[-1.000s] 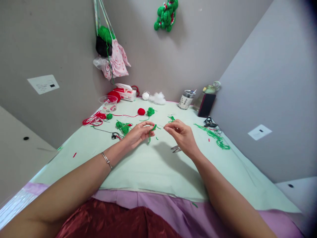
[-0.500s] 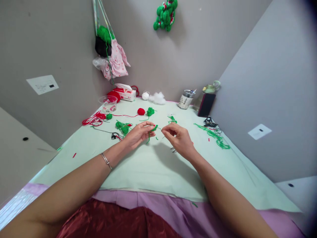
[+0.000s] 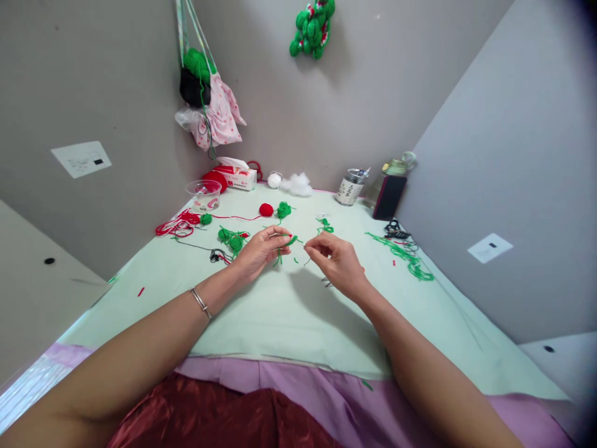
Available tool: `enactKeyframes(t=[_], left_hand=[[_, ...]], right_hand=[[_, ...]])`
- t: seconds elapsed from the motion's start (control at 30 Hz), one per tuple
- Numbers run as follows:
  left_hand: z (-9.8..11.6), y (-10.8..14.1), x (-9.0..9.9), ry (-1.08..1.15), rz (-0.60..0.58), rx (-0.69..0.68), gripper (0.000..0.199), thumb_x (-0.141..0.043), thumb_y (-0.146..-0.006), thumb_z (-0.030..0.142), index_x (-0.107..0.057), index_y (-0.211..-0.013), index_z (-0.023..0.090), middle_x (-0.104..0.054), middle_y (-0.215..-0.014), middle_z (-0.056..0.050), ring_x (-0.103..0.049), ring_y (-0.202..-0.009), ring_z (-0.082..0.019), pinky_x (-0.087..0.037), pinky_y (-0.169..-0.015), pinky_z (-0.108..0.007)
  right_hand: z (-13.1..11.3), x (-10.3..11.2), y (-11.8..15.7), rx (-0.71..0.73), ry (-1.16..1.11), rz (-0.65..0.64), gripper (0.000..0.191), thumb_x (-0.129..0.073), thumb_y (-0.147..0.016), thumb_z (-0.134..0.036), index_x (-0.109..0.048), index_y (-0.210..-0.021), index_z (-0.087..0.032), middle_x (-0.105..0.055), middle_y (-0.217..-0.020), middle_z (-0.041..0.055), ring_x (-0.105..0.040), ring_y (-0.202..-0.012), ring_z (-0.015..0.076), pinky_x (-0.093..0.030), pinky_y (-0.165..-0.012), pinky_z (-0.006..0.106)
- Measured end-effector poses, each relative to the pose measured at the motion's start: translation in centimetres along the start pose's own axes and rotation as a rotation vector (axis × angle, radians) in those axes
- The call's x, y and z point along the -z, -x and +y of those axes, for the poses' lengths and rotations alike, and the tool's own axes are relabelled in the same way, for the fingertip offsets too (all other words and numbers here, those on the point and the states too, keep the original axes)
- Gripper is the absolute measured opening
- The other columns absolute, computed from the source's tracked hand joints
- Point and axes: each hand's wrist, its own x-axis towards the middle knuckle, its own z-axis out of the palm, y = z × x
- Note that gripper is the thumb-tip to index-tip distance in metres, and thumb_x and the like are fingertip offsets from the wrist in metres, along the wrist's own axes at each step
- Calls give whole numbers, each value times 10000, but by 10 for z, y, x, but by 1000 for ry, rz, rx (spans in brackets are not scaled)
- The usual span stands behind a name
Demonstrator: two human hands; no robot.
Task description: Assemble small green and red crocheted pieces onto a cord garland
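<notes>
My left hand [image 3: 263, 251] pinches a small green crochet piece [image 3: 292, 240] with a bit of red at its top, between thumb and fingers. Green yarn tails [image 3: 278, 257] dangle below that piece. Just to the right, my right hand [image 3: 336, 260] is closed in a pinch on a thin dark strand [image 3: 306, 262]; whether a needle is also between the fingertips is too small to tell. A narrow gap separates the two hands, both above the pale green tabletop [image 3: 280, 317]. Behind my left wrist lie green crochet pieces [image 3: 231, 239].
Red yarn [image 3: 180, 224], a red ball [image 3: 265, 210] and a green yarn bundle [image 3: 283, 210] lie beyond my hands. Scissors [image 3: 395, 230] and green strands [image 3: 405, 255] are at right. A phone [image 3: 390, 198], pen tin [image 3: 349, 188], tissue box [image 3: 240, 177] and plastic tub [image 3: 205, 198] stand farther back.
The green yarn tails under my left hand hang slightly differently, and more of the dark strand shows below my right fingertips. Both hands keep nearly the same place and grip.
</notes>
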Motion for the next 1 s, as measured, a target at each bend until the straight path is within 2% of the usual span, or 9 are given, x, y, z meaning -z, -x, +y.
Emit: enactKeyframes(t=[0.17,0.33,0.5,0.7,0.87,1.0], left_hand=[[3,2,-5,-81,48,0,279,-822,-697,300,-632,-854,169,-617,-824,21,-620,-725,-109,-467,-775,-272],[2,2,-7,-114,15,32,290,-835,-680,315,-640,-835,166,-638,-783,19,-640,-714,-123,-456,-752,-277],[2,2,-5,-24,-37,54,282,-837,-695,286,-656,-868,155,-648,-794,15,-642,-733,-116,-482,-828,-295],[1,-1,-1,55,-62,43,289,-833,-711,257,-655,-909,146,-654,-815,9,-646,-740,-108,-501,-840,-291],[2,0,-3,3,-62,32,277,-831,-707,277,-658,-882,150,-647,-801,17,-646,-727,-113,-495,-824,-300],[3,3,-7,-60,-63,36,273,-827,-704,289,-658,-867,151,-643,-775,14,-647,-727,-125,-482,-798,-299]], right_hand=[[1,0,0,7,-2,2,129,-580,-861,-163,-649,-755,-188,-545,-689,-12,-478,-613,120,-369,-614,277],[2,-3,-2,-42,-66,-14,127,-593,-859,-192,-656,-750,-178,-541,-690,-14,-463,-621,116,-359,-608,270],[7,-3,-4,-153,-209,-64,148,-610,-864,-288,-699,-843,-171,-531,-678,-16,-445,-613,119,-337,-578,272],[13,2,-5,-176,-320,-109,191,-634,-855,-344,-745,-926,-205,-503,-713,-22,-387,-597,104,-302,-566,270],[14,-3,-6,-281,-461,-117,212,-688,-811,-380,-714,-894,-187,-503,-639,-33,-400,-577,105,-313,-559,265],[16,-9,-6,-273,-469,-91,206,-695,-804,-378,-657,-806,-176,-543,-637,-28,-430,-566,104,-335,-553,262]])
